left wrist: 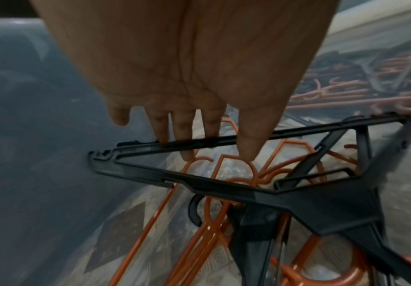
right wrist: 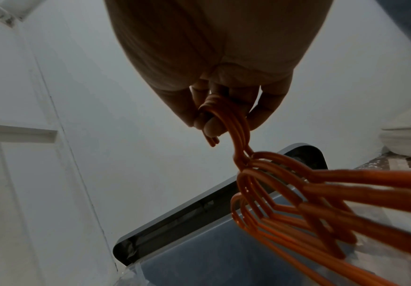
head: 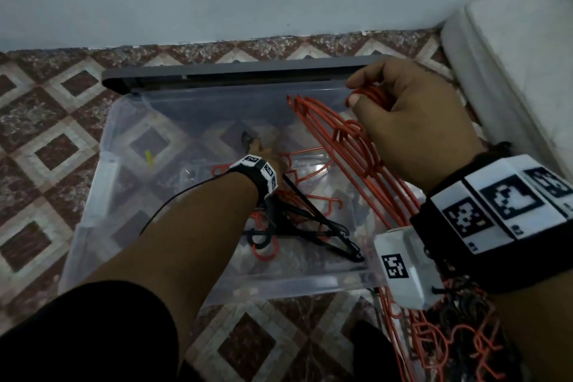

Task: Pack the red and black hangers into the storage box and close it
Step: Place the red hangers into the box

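Your right hand [head: 412, 121] holds a bundle of red hangers [head: 356, 149] by their hooks, fingers and thumb curled round the hooks above the right end of the storage box [head: 102, 195]; the bundle slopes down across the box's right side toward you. Your left hand [left wrist: 187, 67] reaches down inside the box with fingers [left wrist: 161, 125] extended and slightly spread, fingertips touching the straight bar of a black hanger [left wrist: 223, 185]; no curled grip is visible. The storage box is a rectangular container of clear plastic standing open on the tiled floor [head: 46, 139], and the diamond tile pattern shows through its walls and base. Its dark grey lid [head: 232, 74] stands along the far rim. Inside lie several red hangers of thin rounded wire-like section and flat, angular black plastic hangers, overlapping loosely on the base. A further pile of red and black hangers [head: 449, 350] lies on the floor outside the box, at its near right corner. A small yellow item [head: 149, 157] shows at the box's left.
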{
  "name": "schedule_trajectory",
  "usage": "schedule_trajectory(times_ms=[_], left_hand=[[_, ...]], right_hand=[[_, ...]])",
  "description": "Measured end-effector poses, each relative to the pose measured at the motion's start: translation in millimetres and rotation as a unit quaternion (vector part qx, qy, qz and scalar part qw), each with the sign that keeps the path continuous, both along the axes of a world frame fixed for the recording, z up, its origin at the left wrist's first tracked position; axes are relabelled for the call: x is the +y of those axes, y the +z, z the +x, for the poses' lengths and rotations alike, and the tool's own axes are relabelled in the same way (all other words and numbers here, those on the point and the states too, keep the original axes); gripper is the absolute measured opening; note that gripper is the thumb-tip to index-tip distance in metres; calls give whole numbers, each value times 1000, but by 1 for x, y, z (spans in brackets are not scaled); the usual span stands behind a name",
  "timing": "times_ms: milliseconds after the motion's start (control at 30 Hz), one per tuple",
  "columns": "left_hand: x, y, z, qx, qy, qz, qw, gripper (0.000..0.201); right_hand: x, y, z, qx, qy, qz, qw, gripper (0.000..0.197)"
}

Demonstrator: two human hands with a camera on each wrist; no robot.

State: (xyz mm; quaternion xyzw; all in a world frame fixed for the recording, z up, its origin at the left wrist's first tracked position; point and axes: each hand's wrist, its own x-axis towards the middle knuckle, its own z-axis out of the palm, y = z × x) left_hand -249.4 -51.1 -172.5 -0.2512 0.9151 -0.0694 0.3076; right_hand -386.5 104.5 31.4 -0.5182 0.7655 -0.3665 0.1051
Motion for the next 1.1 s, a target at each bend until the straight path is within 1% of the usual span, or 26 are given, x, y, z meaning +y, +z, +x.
schedule_trajectory(times_ms=[33, 100, 167, 200, 233, 333, 400, 467, 500, 567, 600, 633, 667, 700, 767, 800, 833, 867, 900, 933, 1000, 1067, 1100], left_hand=[[2, 1, 4, 4, 2, 4, 1000, 55], [3, 6, 15, 28, 20, 43, 998, 32], [3, 14, 30, 39, 53, 105, 992, 19], [3, 18, 36, 22, 69, 129, 989, 19], [5, 23, 43, -11, 71, 138, 988, 22], [3, 39, 61, -103, 28, 163, 981, 34], [3, 50, 70, -92, 14, 169, 981, 36], [4, 56, 77, -50, -7, 146, 988, 35], [6, 57, 81, -43, 2, 144, 989, 34], [10, 54, 87, -83, 35, 159, 983, 34], [9, 52, 90, -110, 66, 176, 976, 35], [9, 49, 91, -116, 110, 200, 967, 37], [8, 45, 91, -126, 132, 222, 958, 42], [8, 43, 90, -141, 128, 238, 952, 47], [12, 39, 86, -199, 69, 237, 948, 49], [15, 36, 84, -216, 25, 220, 951, 47], [19, 37, 81, -212, -15, 196, 957, 46], [19, 38, 79, -184, -43, 170, 967, 44], [17, 41, 77, -138, -47, 150, 978, 41], [14, 43, 75, -90, -31, 134, 986, 35], [6, 46, 71, -18, 15, 130, 991, 26], [0, 42, 71, 21, 63, 160, 985, 28], [-2, 41, 73, 21, 79, 172, 982, 30]], right_hand=[[-1, -1, 0, 0, 0, 2, 1000, 12], [-1, -1, 1, -2, 4, 6, 1000, 12], [0, -2, 3, -6, 6, 14, 1000, 12], [0, -1, 3, -7, 7, 17, 1000, 12], [1, -1, 4, -9, 8, 18, 1000, 11], [1, 3, 7, -19, 4, 14, 1000, 11], [2, 6, 8, -23, 0, 4, 1000, 10], [3, 8, 8, -27, 1, 0, 1000, 11], [4, 8, 7, -26, 3, 1, 1000, 11], [6, 9, 6, -24, 9, 5, 1000, 12], [6, 9, 6, -24, 10, 6, 1000, 12], [6, 9, 6, -25, 11, 7, 1000, 12], [6, 9, 6, -27, 11, 7, 1000, 12], [6, 9, 6, -30, 12, 7, 999, 13], [6, 8, 5, -32, 13, 2, 999, 14], [6, 8, 5, -33, 13, 2, 999, 14], [6, 7, 5, -33, 13, 4, 999, 14], [6, 6, 4, -33, 13, 5, 999, 14], [6, 6, 4, -32, 12, 4, 999, 14], [6, 5, 4, -31, 11, 3, 999, 14], [6, 5, 4, -31, 12, 2, 999, 13], [6, 4, 4, -32, 18, 4, 999, 13], [6, 4, 4, -31, 19, 5, 999, 13]])
